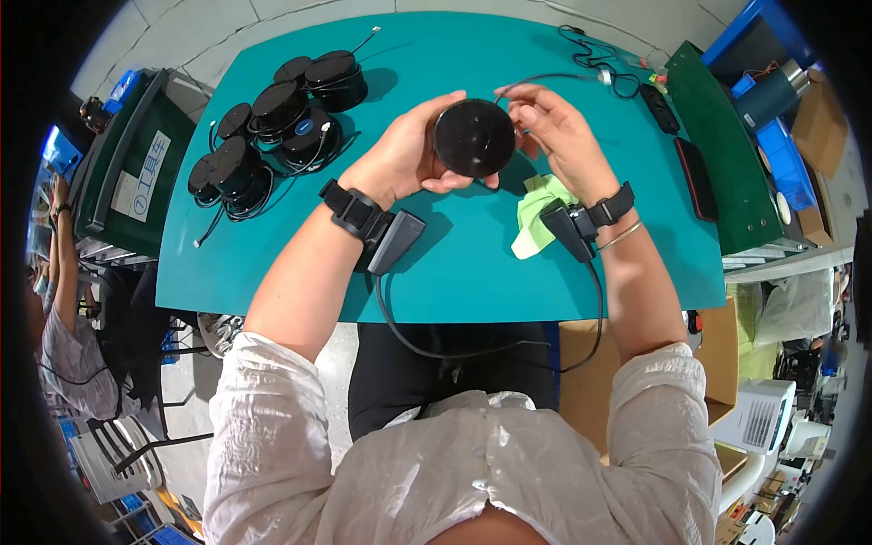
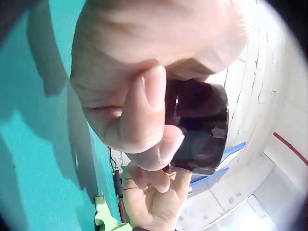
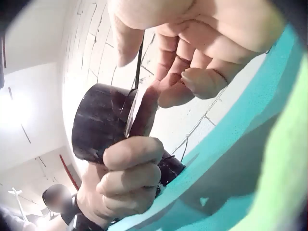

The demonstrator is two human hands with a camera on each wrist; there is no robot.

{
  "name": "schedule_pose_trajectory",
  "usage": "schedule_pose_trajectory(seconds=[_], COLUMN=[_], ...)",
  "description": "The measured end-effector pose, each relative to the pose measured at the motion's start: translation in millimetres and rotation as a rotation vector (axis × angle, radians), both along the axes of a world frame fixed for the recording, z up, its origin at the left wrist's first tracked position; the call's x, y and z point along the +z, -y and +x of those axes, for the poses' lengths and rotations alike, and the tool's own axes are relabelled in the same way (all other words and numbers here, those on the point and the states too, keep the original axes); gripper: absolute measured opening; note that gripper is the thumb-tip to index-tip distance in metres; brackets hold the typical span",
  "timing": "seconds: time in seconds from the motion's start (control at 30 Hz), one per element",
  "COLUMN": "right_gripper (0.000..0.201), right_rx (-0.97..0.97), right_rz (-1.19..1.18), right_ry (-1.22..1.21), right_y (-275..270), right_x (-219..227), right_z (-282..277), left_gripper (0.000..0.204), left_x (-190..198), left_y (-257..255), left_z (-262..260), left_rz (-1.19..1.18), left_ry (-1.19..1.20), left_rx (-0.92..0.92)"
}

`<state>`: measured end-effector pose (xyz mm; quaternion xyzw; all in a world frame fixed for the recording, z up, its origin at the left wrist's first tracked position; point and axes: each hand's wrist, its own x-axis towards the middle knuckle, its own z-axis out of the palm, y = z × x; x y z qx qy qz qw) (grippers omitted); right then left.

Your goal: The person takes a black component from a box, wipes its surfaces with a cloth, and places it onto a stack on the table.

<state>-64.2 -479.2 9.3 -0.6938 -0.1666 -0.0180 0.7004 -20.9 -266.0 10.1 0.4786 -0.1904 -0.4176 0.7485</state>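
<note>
My left hand (image 1: 420, 150) grips a black cylindrical device (image 1: 474, 138) above the table, its round dark end facing the head camera. In the left wrist view, curled fingers (image 2: 144, 110) lie along the glossy side of the device (image 2: 199, 127). My right hand (image 1: 559, 132) is at the right side of the device, its fingers loosely bent. A gap shows between its thumb and the other fingers in the right wrist view. There a thin black cable (image 3: 140, 62) runs up from the rim of the device (image 3: 98, 122) past that hand.
Several similar black devices (image 1: 282, 109) with cables stand at the left of the green table (image 1: 436, 282). A light green cloth (image 1: 536, 218) lies below my right hand. A red-edged black phone-like object (image 1: 696, 179) and dark cables (image 1: 595, 59) lie at right. Green cabinets flank the table.
</note>
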Motion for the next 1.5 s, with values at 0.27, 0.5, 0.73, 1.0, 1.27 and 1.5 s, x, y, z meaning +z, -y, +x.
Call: schedule_pose_trajectory(seconds=[0.27,0.5,0.73,1.0,1.27,1.5], right_gripper=[0.017,0.019,0.017,0.024,0.019,0.019], right_rx=[-0.086,-0.291,-0.202,-0.046,-0.069,-0.09], right_rz=[0.095,0.095,0.019,-0.306,-0.466,-0.456], right_ry=[-0.012,0.063,0.114,0.374,0.476,0.511], right_y=[-11.2,7.4,-1.6,-12.5,-15.8,-14.7], right_x=[-8.0,-5.5,1.0,-1.4,4.4,5.0], right_z=[-2.3,4.5,-3.4,-11.5,-16.0,-15.8], left_gripper=[0.068,0.034,0.035,0.037,0.028,0.043], left_x=[1.0,-13.3,-16.5,-16.7,-16.0,-21.0], left_y=[6.1,5.1,-9.1,-6.6,-6.3,-4.0], left_z=[-6.1,6.4,24.0,24.7,23.6,27.5], left_rz=[0.113,0.056,-0.067,-0.286,-0.398,-0.427], left_ry=[0.017,0.024,-0.156,-0.169,0.012,0.045], left_rx=[-0.162,0.228,0.561,0.566,0.486,0.506])
